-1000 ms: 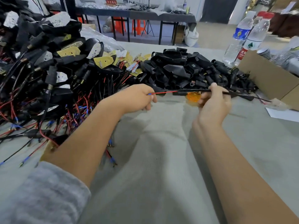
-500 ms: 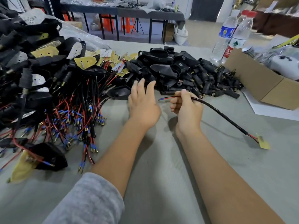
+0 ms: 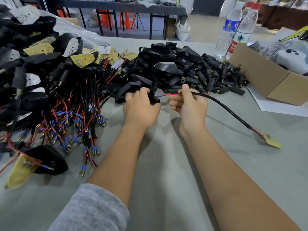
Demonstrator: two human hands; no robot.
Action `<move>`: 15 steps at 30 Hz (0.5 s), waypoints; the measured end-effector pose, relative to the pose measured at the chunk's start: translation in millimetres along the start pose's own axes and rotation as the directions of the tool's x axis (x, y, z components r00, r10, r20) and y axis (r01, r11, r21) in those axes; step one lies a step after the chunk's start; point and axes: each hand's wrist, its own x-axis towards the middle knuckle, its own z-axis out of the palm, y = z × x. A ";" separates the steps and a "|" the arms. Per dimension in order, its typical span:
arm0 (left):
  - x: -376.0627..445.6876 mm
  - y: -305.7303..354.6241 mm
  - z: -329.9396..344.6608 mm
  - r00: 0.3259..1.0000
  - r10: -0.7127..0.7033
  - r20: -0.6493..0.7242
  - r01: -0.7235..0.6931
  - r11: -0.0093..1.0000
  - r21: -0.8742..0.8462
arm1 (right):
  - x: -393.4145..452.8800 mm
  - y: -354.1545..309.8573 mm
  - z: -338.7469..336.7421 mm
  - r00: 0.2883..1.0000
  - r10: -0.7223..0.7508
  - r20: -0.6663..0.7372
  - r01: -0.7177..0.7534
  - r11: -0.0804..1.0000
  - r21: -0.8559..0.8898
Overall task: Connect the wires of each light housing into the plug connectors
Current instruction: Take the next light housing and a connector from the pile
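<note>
My left hand [image 3: 141,107] grips a small black plug connector [image 3: 153,98] just in front of the black parts pile. My right hand [image 3: 189,104] pinches a black sheathed wire [image 3: 223,105] near its red lead, whose blue tip [image 3: 159,96] sits at the connector's opening. The wire trails right across the table to a small yellow board [image 3: 272,142] lying flat. Whether the tip is inside the connector is hidden by my fingers.
A heap of wired housings with yellow boards [image 3: 50,84] fills the left. Loose black connectors [image 3: 208,75] lie piled behind my hands. A cardboard box [image 3: 270,80] and two water bottles [image 3: 236,29] stand at the right. Grey table cloth [image 3: 166,164] lies near me.
My left hand went from lying flat by the pile to gripping a black connector. The right hand brought the wire's blue tip up to it.
</note>
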 end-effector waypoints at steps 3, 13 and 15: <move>-0.9 -1.9 -1.9 1.000 0.017 -0.008 -0.018 0.998 -0.063 | 1.5 -2.2 -1.1 0.999 0.023 0.023 -0.024 0.999 0.039; -4.4 -7.7 -7.4 0.989 0.145 0.037 -0.144 0.989 -0.040 | 3.9 0.3 -1.3 0.998 0.006 0.056 -0.007 1.000 0.021; -2.9 -7.6 -9.2 0.983 0.166 0.080 -0.167 0.986 -0.004 | 3.8 1.3 -1.4 0.999 0.001 0.045 -0.001 1.000 -0.008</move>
